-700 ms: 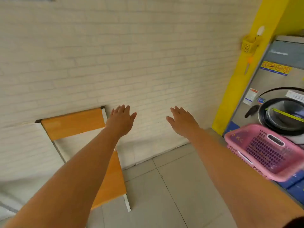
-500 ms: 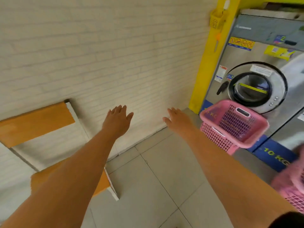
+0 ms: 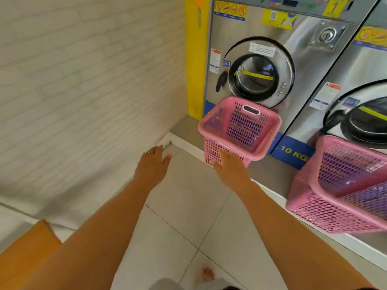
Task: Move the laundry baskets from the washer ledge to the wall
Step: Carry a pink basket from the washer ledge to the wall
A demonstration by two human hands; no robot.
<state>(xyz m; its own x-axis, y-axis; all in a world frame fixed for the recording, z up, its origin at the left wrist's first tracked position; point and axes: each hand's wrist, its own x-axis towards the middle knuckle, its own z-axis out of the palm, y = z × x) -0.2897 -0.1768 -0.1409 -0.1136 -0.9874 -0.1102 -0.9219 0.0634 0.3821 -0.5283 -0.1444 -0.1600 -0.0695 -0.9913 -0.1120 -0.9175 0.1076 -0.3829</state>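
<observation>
Overhead, two steel washers fill the right side: the left washer with its round door shut, and the right washer cut off by the frame edge. Both stand on a grey ledge with a white front edge that runs from the far left corner down to the right. A pale brick wall covers the left, meeting a yellow pillar beside the left washer. White floor tiles lie below the arms.

On the ledge's right part sits the near stack of pink baskets, two nested and tipped, overhanging the front edge. Farther along, toward the ledge's left end, sits the far stack, also two pink baskets nested at a tilt, leaning in front of the left washer's door. An orange panel shows at the lower left corner.

Both bare arms reach forward. The right hand is flat, fingers spread, its tips at the lower basket of the far stack; whether they touch it I cannot tell. It grips nothing. The left hand is likewise spread and empty, over the floor near the corner where wall and ledge meet, apart from any basket. A bare foot shows at the bottom edge
</observation>
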